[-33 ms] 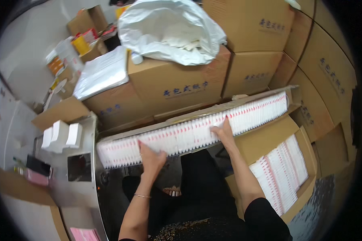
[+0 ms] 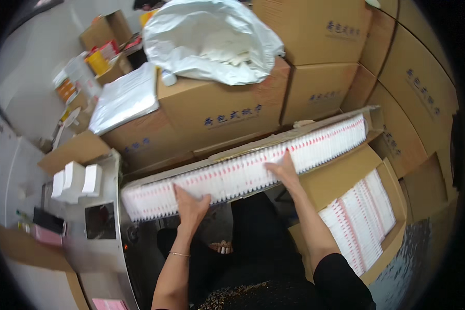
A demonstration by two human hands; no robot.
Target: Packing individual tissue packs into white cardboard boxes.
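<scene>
A long row of white tissue packs with red marks (image 2: 232, 175) stands on edge in a narrow trough (image 2: 289, 138), slanting up from left to right in front of me. My left hand (image 2: 191, 203) is on the left part of the row, thumb toward the middle and index finger stretched over the packs. Farther right, my right hand (image 2: 283, 170) grips the near side of the same row, its thumb pointing left. The remaining fingers of both hands are largely hidden. An open carton (image 2: 323, 178) at the right holds more such packs (image 2: 359, 222), laid in rows.
Closed brown cartons (image 2: 227, 116) are stacked behind the trough and along the right. On them lie a white plastic bag (image 2: 163, 39) and a pile of clear plastic sheets (image 2: 126, 95). White blocks (image 2: 75, 178) stand on the metal bench (image 2: 106, 263) at left.
The view has shifted slightly. Both hands stay on the row of packs, with no clear movement along it.
</scene>
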